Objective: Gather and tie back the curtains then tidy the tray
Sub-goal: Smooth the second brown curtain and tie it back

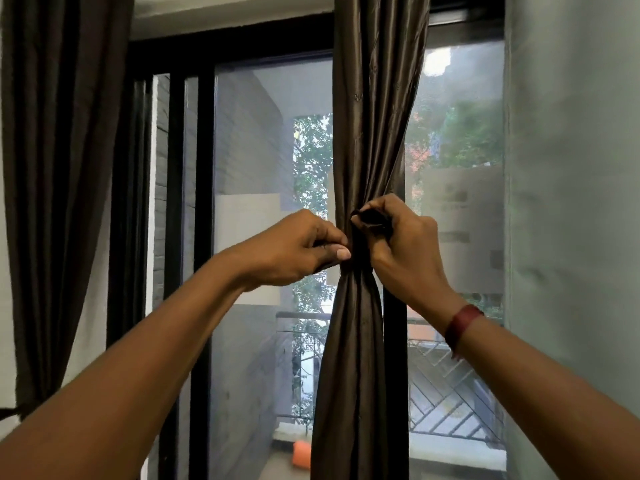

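1. Two hands meet at chest height on a brown satin curtain (pixel 367 116). The curtain is squeezed into a narrow waist between them and flares out above and below the hands.
2. The right hand (pixel 398 244), with a red wristband (pixel 462 323) below it on the wrist, curls its fingers round the loose end of a dark tie (pixel 370 220). It holds that end up in front of the bundle, probably so it can be drawn tight.
3. The left hand (pixel 304 247) pinches with thumb and forefinger at the near-left edge of the bundle. It seems to hold the tie's other end, though dark cloth against dark cloth makes this uncertain.
4. Both hands are clamped and close together, with only the gathered folds between them. Pulling from opposite sides would keep the folds compressed while the tie is fastened.
5. Behind the hands is a black-framed window (pixel 256 168). A second brown curtain (pixel 59 168) hangs well to the left of the left hand, and a pale curtain (pixel 571 202) hangs to the right of the right hand.
6. The tray is not in view, so tidying it looks like a later step.
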